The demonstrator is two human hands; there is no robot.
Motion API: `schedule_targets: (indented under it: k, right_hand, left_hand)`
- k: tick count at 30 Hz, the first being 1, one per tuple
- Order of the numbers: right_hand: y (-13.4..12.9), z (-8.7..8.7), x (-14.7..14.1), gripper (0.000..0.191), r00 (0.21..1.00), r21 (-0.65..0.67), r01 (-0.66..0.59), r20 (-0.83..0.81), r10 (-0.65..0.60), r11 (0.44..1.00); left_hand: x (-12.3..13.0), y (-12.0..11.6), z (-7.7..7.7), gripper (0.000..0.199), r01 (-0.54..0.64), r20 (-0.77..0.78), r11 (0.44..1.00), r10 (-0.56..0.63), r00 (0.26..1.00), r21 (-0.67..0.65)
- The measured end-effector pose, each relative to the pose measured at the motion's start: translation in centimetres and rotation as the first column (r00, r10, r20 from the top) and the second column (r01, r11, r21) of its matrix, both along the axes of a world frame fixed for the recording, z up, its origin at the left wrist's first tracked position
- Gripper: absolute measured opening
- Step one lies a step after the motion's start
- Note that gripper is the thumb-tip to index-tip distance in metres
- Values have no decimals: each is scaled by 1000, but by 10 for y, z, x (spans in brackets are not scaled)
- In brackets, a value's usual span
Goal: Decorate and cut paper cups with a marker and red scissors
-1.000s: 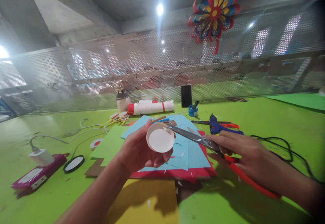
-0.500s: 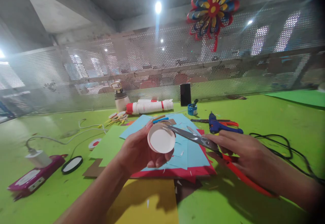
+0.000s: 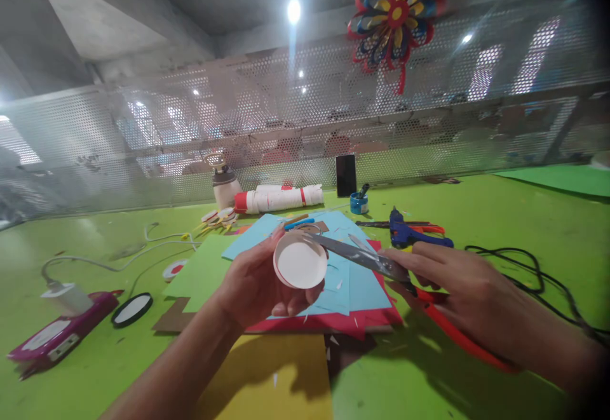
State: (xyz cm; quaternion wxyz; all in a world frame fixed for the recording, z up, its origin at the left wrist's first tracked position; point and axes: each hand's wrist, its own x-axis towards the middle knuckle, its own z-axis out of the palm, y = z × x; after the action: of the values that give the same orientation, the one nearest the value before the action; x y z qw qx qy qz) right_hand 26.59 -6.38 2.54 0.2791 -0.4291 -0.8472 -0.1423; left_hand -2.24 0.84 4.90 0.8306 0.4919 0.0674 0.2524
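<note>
My left hand [image 3: 248, 280] is wrapped round a shallow white paper cup base [image 3: 301, 262], its round inside facing me. In my right hand [image 3: 469, 293] are scissors [image 3: 365, 256] with red handles. Their blades point left, the tips at the cup base's upper right rim; whether they are cutting it I cannot tell. Under both hands lies a stack of coloured paper, with light blue sheets [image 3: 369, 286] on top, a green sheet [image 3: 190, 270] at the left and red below. Small paper scraps are scattered over the blue.
A blue glue gun [image 3: 417, 234] and black cable [image 3: 528, 267] lie at the right. A purple power strip [image 3: 61, 331] with a white plug is at the left, near a black-rimmed disc [image 3: 132, 309]. Behind stand stacked paper cups [image 3: 281, 200], a spray bottle [image 3: 225, 188] and a phone [image 3: 345, 176].
The whole view has shifted slightly, so things sit a little further left and higher. Both hands keep nearly the same pose on the cup base and scissors.
</note>
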Motion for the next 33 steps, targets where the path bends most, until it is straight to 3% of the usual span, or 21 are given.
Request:
schedule_targets:
  k: [13, 23, 33]
  right_hand:
    - [-1, -2, -1, 44, 1000, 38, 10, 27, -11, 999]
    - [-4, -1, -2, 45, 999, 56, 28, 18, -29, 998]
    - [1, -2, -1, 44, 998, 74, 26, 52, -30, 997]
  left_hand:
    - [0, -1, 1, 50, 9, 4, 999, -8, 1000, -40]
    - [-1, -1, 2, 61, 2, -15, 997, -3, 1000, -73]
    - [2, -2, 1, 51, -27, 15, 994, 29, 999, -108]
